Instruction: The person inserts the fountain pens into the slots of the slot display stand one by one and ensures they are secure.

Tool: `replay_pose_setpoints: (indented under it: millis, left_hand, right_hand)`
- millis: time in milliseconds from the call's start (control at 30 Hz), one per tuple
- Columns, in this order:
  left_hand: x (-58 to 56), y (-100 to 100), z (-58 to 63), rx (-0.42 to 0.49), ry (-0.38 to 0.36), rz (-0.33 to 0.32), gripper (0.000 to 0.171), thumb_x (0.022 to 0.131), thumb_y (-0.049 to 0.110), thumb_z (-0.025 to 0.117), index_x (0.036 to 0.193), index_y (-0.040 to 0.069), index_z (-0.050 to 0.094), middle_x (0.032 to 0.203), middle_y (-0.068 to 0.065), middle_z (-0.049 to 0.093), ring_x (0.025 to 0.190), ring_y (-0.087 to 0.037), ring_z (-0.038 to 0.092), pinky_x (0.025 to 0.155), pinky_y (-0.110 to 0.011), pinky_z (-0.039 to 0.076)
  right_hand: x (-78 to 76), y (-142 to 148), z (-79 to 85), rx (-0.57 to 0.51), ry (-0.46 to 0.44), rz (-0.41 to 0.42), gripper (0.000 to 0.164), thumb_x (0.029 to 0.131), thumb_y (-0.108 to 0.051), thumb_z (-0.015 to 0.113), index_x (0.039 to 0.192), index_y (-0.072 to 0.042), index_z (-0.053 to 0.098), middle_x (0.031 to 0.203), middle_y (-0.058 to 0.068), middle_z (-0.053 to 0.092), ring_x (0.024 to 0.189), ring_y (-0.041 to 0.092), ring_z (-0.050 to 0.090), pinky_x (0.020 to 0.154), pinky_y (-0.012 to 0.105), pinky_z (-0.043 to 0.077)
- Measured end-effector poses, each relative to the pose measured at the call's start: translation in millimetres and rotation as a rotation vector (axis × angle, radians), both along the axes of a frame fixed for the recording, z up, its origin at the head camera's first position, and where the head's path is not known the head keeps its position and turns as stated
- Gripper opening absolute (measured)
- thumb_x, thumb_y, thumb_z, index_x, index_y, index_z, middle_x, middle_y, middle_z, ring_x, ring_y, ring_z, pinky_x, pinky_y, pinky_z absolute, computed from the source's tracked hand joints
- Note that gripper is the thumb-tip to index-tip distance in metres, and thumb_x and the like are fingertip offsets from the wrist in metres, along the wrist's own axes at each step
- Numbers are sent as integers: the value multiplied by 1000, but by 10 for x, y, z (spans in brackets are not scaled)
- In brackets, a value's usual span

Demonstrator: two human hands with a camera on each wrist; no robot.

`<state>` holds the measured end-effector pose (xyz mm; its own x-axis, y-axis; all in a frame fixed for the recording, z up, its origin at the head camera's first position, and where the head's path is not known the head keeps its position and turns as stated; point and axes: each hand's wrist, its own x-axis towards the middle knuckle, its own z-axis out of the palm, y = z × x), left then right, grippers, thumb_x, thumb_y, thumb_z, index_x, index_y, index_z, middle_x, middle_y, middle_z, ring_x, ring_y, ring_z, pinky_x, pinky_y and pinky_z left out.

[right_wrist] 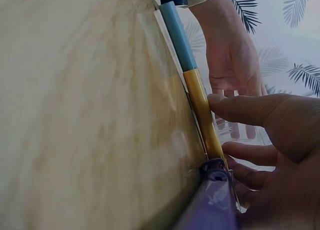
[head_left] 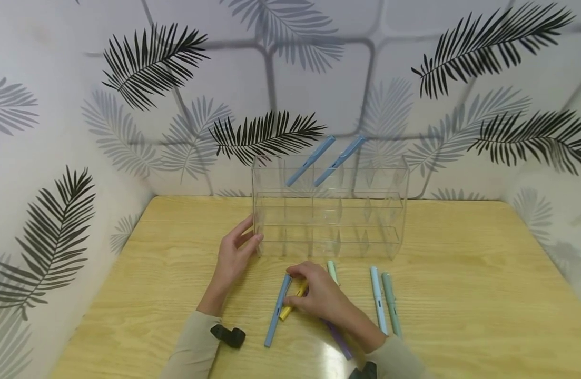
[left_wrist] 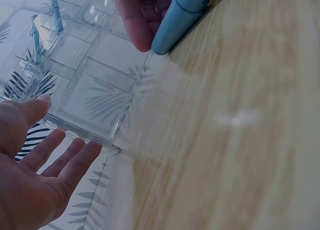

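Observation:
A clear compartment organizer (head_left: 325, 234) stands at the back of the table with two light blue pens (head_left: 340, 160) leaning in its top row. My left hand (head_left: 234, 252) rests against its left side, thumb near the front edge and fingers extended along the side panel (left_wrist: 75, 125). Lower down, my right hand (head_left: 318, 292) reaches over the loose pens, its fingertips beside the upper end of a blue pen (head_left: 277, 313). In the right wrist view the thumb and fingers are spread apart next to a yellow pen (right_wrist: 202, 109). A purple pen (head_left: 338, 339) lies partly under that hand.
Right of the right hand lie a pale blue pen (head_left: 378, 300) and a grey-green pen (head_left: 391, 302). A light green pen (head_left: 332, 271) shows behind the hand. Leaf-patterned walls (head_left: 295, 79) border the wooden table (head_left: 461, 273) at the back and sides.

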<state>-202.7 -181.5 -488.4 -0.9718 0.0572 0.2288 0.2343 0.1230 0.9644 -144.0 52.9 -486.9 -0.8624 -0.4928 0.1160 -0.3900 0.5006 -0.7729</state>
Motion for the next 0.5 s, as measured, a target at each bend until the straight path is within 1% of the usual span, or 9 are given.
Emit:
replay_pose_setpoints:
  millis: [167,400,500]
  left_hand:
    - [-3,-8,17,5,-12,-2,55,101,6,66,153,4,48,155,-19,45,133,-45,52,95,-38,58]
    - [-6,-9,5,8,-28,1,55,102,7,65,153,5,47,156,-19,45,134,-45,51,95,-48,58]
    - [3,-5,5,11,-39,2,55,102,8,65,154,6,47,156,-18,44,134,-44,51,94,-49,58]
  right_hand:
    - [-28,-45,-2,77,21,-11,62,79,-26,91,129,0,66,119,9,63,106,24,57,91,44,54]
    - [-52,-76,-13,130,39,-25,60,78,-26,91,128,-4,67,119,7,62,107,25,58,92,45,55]
    - [-45,-81,-18,135,45,-29,59,77,-26,91,127,-4,67,119,7,62,108,25,58,92,45,55]
